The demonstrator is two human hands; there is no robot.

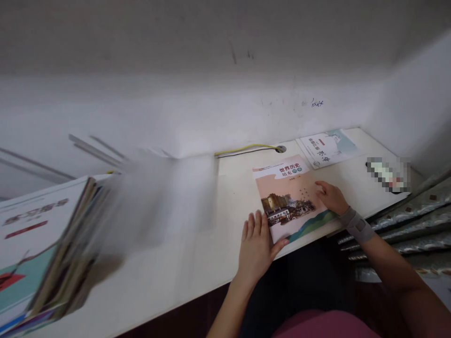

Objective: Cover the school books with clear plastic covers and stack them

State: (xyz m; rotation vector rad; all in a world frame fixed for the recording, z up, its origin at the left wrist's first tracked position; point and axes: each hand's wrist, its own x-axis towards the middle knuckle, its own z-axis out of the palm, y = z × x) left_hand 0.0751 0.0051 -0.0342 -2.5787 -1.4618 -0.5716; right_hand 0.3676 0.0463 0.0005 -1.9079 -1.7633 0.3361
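Observation:
A softcover book (287, 188) with Chinese title text, 世界历史, and a picture of old buildings lies flat on the white desk (169, 277). My left hand (256, 246) sits palm down at the book's lower left edge, with the thumb across its cover and the fingers apart. My right hand (329, 197) rests its fingertips on the book's right side. A grey wrist brace (357, 224) wraps that wrist. Neither hand visibly grips the book.
A thick, motion-blurred stack of books (52, 249) stands at the left of the desk. A pale booklet (327, 148) lies at the back. A yellow cable (246, 149) enters a desk grommet. A pixelated object (387, 174) lies right. Patterned fabric (412, 220) hangs beyond the right edge.

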